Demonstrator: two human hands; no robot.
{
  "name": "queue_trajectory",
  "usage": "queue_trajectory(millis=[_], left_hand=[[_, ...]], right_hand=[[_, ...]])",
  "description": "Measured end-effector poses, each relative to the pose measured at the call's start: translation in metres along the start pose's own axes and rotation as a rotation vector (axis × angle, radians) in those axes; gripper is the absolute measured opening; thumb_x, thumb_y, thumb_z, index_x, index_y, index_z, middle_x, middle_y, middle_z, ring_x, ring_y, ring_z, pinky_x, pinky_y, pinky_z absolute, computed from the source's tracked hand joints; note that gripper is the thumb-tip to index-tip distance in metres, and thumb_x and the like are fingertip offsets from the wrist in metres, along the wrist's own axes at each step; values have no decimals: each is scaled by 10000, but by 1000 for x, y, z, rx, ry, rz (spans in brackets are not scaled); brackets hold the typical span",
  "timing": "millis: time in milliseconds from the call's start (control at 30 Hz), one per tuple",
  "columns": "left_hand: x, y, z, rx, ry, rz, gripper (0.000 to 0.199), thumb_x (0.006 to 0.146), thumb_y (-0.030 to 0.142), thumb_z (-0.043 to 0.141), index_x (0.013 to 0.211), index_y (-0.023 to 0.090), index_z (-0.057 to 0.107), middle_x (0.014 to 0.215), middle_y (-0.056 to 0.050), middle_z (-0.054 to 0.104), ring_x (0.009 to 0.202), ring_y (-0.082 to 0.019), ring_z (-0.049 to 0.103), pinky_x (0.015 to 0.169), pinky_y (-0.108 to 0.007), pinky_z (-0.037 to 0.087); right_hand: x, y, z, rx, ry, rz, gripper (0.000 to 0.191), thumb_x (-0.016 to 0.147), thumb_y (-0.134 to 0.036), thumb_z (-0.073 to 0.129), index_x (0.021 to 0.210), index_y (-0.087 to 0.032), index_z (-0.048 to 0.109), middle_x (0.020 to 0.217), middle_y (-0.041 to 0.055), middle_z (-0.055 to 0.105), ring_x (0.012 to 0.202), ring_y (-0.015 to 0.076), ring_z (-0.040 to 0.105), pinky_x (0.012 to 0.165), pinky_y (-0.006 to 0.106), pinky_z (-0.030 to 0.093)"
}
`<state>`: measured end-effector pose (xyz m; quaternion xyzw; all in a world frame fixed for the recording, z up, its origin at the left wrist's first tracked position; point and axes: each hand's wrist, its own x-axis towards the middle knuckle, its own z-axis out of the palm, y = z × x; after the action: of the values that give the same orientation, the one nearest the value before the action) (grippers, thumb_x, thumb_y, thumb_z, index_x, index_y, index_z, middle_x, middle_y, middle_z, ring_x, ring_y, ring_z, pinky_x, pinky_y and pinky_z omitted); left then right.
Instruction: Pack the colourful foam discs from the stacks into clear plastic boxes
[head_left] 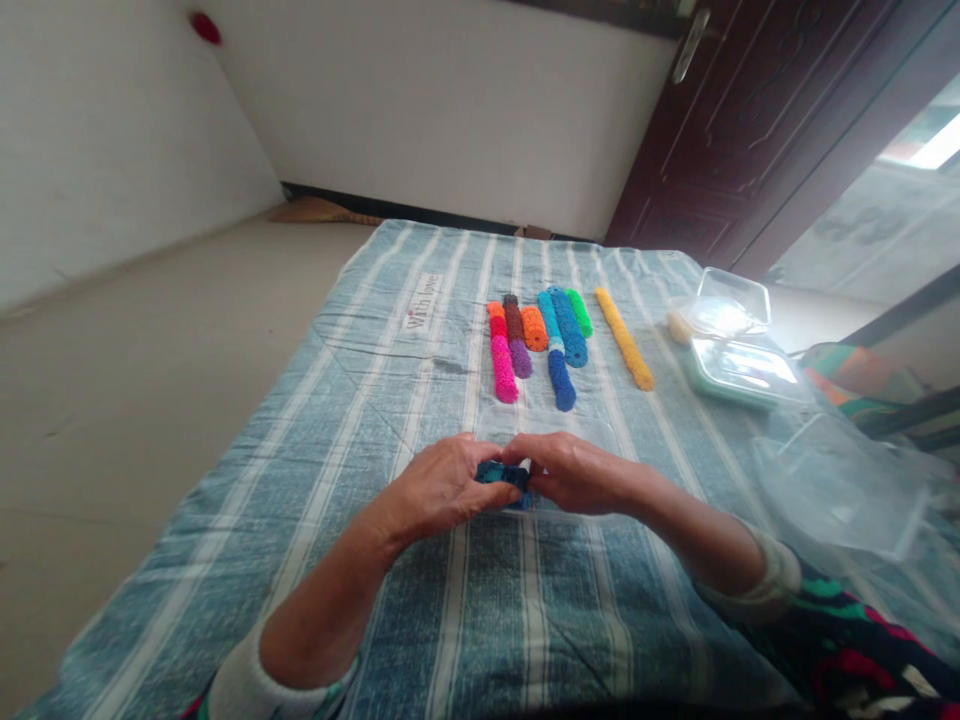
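Over a clear plastic container, my left hand grips a short stack of dark teal-blue notched plastic discs between thumb and fingers. My right hand pinches the stack's right end, its fingertips meeting those of the left hand. A few blue discs show just beneath the hands; whether they lie in the container or are held, I cannot tell. Beyond my hands lie rows of similar discs: a pink and red row, a brown and purple row, a short orange row and a blue row.
Further right is a long yellow row of discs. Lidded clear boxes stand at the right edge, with an empty-looking transparent tray nearer me. A striped blue cloth covers the surface. A dark red door stands behind.
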<state>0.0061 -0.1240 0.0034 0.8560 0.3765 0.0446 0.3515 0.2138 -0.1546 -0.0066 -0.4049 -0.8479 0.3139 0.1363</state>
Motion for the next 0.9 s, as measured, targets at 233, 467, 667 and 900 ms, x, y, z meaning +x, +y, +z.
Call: queue_trajectory(millis=[233, 467, 667, 900], left_hand=[[-6, 9, -2, 138, 42, -55, 304, 848, 460, 585, 1038, 244, 683, 860, -24, 636, 839, -228, 610, 722, -316, 445], [-26, 22, 2, 383, 560, 155, 212, 845, 350, 616, 973, 182, 636, 1065, -105, 604, 971, -273, 573, 822, -415, 484], [-24, 23, 23, 447, 346, 362, 448, 715, 238, 746, 1127, 198, 575, 1120, -78, 656, 1046, -286, 591, 1044, -554, 366], [-17, 13, 36, 563, 275, 342, 480, 749, 110, 599, 1219, 194, 544, 1194, -106, 653, 1099, -290, 588, 1035, -559, 380]], right_hand=[[-1, -1, -1, -21, 15, 1, 293, 796, -42, 547, 1051, -184, 565, 869, 10, 653, 760, 135, 595, 678, 237, 429], [2, 2, 0, 22, 43, 13, 314, 762, -48, 581, 1041, -192, 569, 849, -4, 648, 733, 120, 586, 658, 218, 422], [5, 4, 1, 65, 67, 18, 241, 768, -66, 559, 981, -179, 568, 832, -1, 654, 732, 125, 594, 652, 216, 436], [7, 7, 3, 94, 59, 20, 434, 748, -22, 542, 1151, -182, 527, 919, 17, 688, 815, 146, 635, 722, 244, 476]])
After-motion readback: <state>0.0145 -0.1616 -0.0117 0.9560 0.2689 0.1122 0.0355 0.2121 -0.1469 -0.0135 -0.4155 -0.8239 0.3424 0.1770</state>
